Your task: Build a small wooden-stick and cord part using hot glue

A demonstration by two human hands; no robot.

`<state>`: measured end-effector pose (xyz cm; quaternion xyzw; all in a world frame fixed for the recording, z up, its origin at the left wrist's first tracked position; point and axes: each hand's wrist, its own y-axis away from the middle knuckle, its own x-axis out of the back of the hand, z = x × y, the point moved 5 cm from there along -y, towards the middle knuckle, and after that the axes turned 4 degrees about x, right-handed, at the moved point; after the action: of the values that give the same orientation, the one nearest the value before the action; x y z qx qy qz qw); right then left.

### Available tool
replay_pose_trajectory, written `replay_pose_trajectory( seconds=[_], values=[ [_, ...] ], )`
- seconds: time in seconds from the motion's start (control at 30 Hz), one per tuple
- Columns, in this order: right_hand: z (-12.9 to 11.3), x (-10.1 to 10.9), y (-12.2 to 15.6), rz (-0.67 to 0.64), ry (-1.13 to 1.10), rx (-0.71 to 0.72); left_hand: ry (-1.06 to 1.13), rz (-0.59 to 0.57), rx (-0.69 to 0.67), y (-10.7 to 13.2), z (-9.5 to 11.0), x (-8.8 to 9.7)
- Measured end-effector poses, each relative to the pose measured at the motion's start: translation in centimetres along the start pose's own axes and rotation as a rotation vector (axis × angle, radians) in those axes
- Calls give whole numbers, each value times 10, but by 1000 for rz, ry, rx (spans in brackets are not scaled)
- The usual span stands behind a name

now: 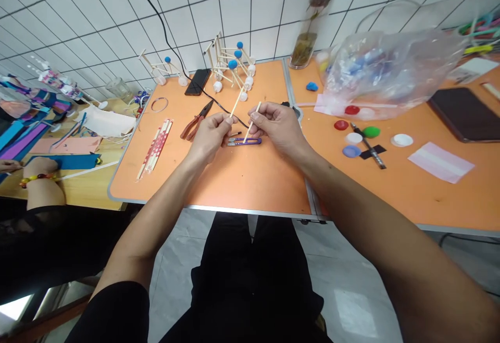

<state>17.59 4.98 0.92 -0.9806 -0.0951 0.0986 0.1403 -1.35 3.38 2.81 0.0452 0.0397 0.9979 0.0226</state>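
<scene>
My left hand (211, 134) is closed, pinching a thin wooden chopstick (236, 102) that slants up and away. Close beside it, my right hand (278, 124) pinches a second wooden stick (252, 121), whose lower end points down toward the table. The two sticks are apart. Beneath the hands lie purple-handled thread snips (253, 141). Red-handled pliers (189, 127) rest just left of my left hand. Farther left are chopsticks in red-and-white wrappers (157, 148). Behind the hands stands a stick frame (222, 59) with blue balls and white caps.
At the back are a smaller stick model (158, 67), a phone (198, 81) and a glass bottle (307, 36). Bottle caps (353, 138), a pen (371, 148), a plastic bag (390, 67) and a dark tablet (466, 114) lie right. A co-worker's arm (42, 176) is at left.
</scene>
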Motion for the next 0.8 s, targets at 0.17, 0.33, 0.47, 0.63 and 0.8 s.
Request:
replay_pose_trajectory(
  seconds=[0.17,0.33,0.47,0.63,0.8],
  values=[
    [0,9,-5,36,-44,9,47,-74,21,-13,-5,-16],
    [2,11,-3,36,-55,-9,75,-164,97,-10,-18,-22],
    [5,9,-1,37,-34,-23,76,-260,145,-2,-20,-30],
    [3,19,-4,87,17,11,92,-276,138,0,-14,-20],
    [-11,47,-11,264,158,91,-186,-525,114,6,-14,-16]
  ],
)
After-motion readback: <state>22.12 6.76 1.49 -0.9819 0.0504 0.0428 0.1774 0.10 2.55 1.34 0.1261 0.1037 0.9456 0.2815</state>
